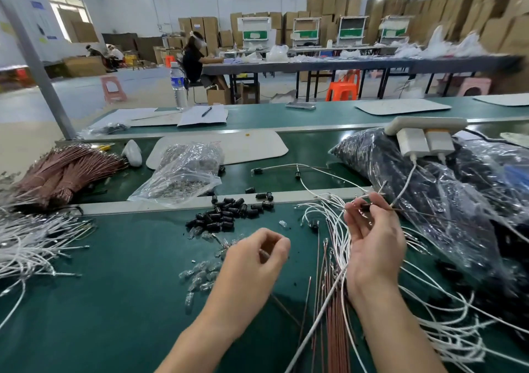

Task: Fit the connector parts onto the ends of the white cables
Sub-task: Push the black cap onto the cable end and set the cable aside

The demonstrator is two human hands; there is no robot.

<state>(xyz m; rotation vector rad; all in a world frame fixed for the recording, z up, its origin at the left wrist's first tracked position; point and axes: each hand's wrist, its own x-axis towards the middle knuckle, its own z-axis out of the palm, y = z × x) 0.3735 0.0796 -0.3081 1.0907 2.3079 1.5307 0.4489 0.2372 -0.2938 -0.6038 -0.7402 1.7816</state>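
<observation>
1. The right hand (372,238) is being held raised above the green counter (114,286), palm turned toward the camera, and its thumb and fingertips are pinching a small black connector part (365,207).
2. A thin brown wire (415,213) is sticking out to the right from that pinched part, lying across the large dark plastic bag (429,189).
3. A loose sheaf of white cables (329,218) is running up along the right hand's left edge, its ends fanning out just beside the fingertips; whether the palm is also gripping them cannot be told.
4. The left hand (254,255) is hovering low over the counter with its fingers curled in toward the thumb; whether it is pinching anything cannot be told.
5. A pile of black connector parts (226,215) is lying on the counter beyond the left hand, near the raised metal rail (177,202).
6. Small clear parts (200,275) are lying scattered just left of the left hand.
7. Brown cables (329,315) are lying between the two forearms.
8. A second heap of white cables (28,246) is spreading over the counter's left edge.
9. Beyond the rail, a clear bag (183,172) and a brown cable bundle (65,169) are resting.
10. A white power strip (423,122) with two chargers is sitting on top of the dark bag.
</observation>
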